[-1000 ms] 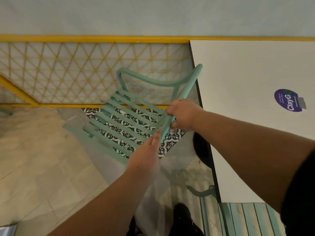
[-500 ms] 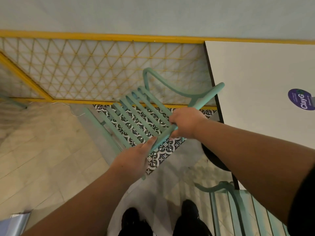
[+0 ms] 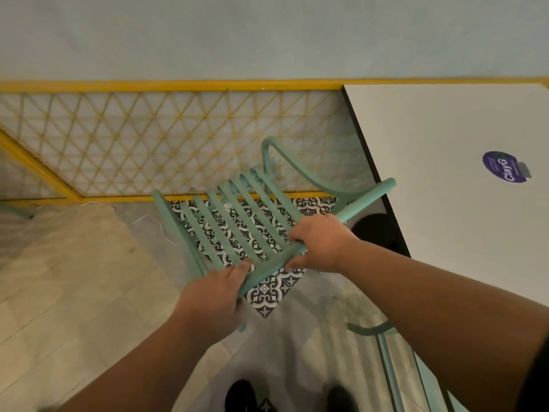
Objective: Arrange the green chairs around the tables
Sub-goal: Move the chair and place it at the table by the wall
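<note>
Hands are gripping one green chair point(image 3: 237, 221) by the top rail of its slatted back. Right hand point(image 3: 319, 248) is wrapping that rail, fingers curled over the top and thumb pressing from underneath, closed firmly on it. Left hand point(image 3: 215, 292) is clasping the same rail lower down toward the person, thumb lying along the top and fingers curling below, also closed around it. Both forearms are reaching forward from the bottom of the view, the right one crossing in front of the table's near corner.

From the hands outward, the chair's back slats are running away toward a yellow lattice railing point(image 3: 166, 141), and a curved armrest point(image 3: 300, 168) is arching at the far end. Whether its legs are touching the floor cannot be told. Beneath it a patch of black-and-white patterned tiles point(image 3: 273, 289) is showing through the slats, surrounded by pale floor tiles point(image 3: 65, 286).

Just right of the chair a white table point(image 3: 445, 203) is standing, with a round purple sticker point(image 3: 503, 167) lying on its top. Part of a second green chair point(image 3: 389, 361) is showing at the lower right beside the table. Dark shoes point(image 3: 243, 395) are standing at the bottom edge.
</note>
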A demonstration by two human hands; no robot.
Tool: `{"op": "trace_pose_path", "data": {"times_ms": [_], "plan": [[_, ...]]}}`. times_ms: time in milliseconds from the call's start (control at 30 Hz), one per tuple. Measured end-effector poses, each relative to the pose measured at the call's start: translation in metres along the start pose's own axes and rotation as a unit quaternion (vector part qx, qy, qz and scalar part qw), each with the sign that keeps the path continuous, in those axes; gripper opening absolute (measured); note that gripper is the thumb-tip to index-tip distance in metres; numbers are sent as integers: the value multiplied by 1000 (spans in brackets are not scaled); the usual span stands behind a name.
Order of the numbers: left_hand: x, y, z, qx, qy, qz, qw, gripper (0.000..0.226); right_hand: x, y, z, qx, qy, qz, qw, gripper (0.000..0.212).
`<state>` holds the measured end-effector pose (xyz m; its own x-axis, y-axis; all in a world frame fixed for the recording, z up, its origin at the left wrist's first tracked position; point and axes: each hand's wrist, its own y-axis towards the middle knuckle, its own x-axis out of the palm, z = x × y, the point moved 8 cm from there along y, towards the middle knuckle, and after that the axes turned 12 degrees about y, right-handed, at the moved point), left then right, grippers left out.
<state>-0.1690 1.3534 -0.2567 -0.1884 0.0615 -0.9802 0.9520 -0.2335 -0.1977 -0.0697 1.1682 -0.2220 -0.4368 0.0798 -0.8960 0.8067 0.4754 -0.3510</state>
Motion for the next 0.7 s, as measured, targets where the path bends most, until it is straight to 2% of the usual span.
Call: {"op": "trace_pose_path", "data": {"times_ms": [100,167,367,467,600,700], "plan": [[-10,2,7,-90,-8,30,995,93,-3,-10,26,0,46,24,999,100],[-16,14,22,-123,-34,47,991,99,-13,-13,47,14,50,54,997,113],[-6,45,32,-199,-20,18,980,113,-35,-11,112,51,54,69,995,114],[0,51,32,-208,6,13,978,113,-46,1,140,55,35,78,995,115],[-1,53,32,-219,22,19,975,119,-54,23,164,48,17,92,994,126],[-2,51,32,-220,36,16,975,119,-47,41,165,37,-6,72,997,127]]}}
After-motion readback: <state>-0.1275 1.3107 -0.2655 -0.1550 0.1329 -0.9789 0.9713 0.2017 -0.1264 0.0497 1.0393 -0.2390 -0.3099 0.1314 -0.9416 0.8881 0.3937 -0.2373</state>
